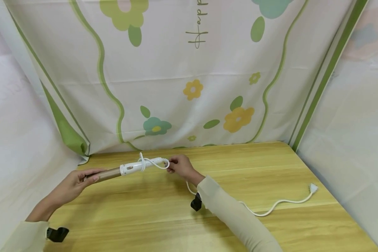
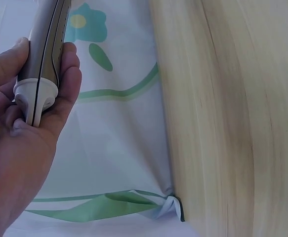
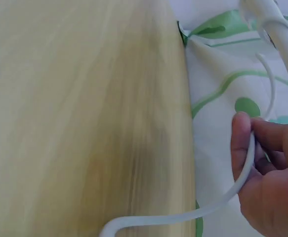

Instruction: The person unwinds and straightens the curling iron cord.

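Note:
In the head view my left hand [image 1: 70,184] holds a hair straightener [image 1: 132,168] by its gold-brown barrel, raised over the table with the white handle toward the right. The left wrist view shows the barrel's split halves and white end cap lying along my fingers, the thumb on one side. White power cord [image 1: 141,164] loops around the handle. Close to the handle's cord end, my right hand [image 1: 182,166] pinches the cord [image 3: 247,163] between thumb and fingers, as the right wrist view shows. From there the cord runs down under the right forearm and across the table.
The cord's white plug [image 1: 313,188] lies on the right part of the wooden table [image 1: 138,217]. Flower-printed cloth [image 1: 176,70] hangs behind the table's far edge and along both sides. A black wrist mount [image 1: 196,202] sits at the right cuff, another [image 1: 57,234] at the left.

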`<act>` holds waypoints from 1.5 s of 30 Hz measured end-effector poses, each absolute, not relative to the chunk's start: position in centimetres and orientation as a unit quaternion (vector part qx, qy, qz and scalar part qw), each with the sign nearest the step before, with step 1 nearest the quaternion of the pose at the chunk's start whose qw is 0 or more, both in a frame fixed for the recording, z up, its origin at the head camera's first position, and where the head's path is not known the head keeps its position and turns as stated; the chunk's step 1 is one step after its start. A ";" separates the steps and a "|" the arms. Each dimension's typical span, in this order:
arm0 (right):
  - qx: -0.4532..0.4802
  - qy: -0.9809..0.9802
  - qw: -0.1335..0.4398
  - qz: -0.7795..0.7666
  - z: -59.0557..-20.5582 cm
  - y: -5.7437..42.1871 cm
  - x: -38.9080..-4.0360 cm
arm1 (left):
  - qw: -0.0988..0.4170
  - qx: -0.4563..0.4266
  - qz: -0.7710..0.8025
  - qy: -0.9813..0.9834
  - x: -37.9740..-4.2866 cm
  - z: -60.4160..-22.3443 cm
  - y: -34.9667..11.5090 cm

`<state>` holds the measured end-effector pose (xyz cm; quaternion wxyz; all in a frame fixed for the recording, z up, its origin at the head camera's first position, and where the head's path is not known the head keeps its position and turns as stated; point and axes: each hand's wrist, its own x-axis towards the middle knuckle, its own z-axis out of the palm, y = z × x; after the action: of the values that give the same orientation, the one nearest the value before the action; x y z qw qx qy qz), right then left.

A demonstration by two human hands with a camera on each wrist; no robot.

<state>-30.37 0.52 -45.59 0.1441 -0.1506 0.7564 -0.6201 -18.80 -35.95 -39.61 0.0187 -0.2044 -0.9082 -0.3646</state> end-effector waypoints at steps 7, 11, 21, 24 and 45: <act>-0.146 0.723 0.115 -0.665 -44.7 1.3 -31.2 | 0.004 -0.217 -0.367 -0.905 -18.9 -39.7 -36.1; -0.154 0.701 0.093 -0.690 -44.0 1.7 -31.3 | -0.001 -0.220 -0.367 -0.904 -19.0 -39.9 -36.2; -0.219 0.683 0.145 -0.682 -42.6 3.1 -31.2 | 0.010 -0.201 -0.344 -0.917 -19.1 -40.1 -36.1; -0.250 0.682 0.183 -0.662 -42.1 4.0 -31.3 | 0.014 -0.192 -0.341 -0.920 -19.1 -40.0 -36.1; -0.363 0.700 0.408 -0.460 -42.2 6.8 -31.0 | 0.016 -0.198 -0.363 -0.910 -19.4 -39.8 -36.1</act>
<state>-31.05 6.82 -42.17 0.4077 -0.3634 0.7001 -0.4599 -19.37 -36.09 -39.76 0.0160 -0.1983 -0.9101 -0.3635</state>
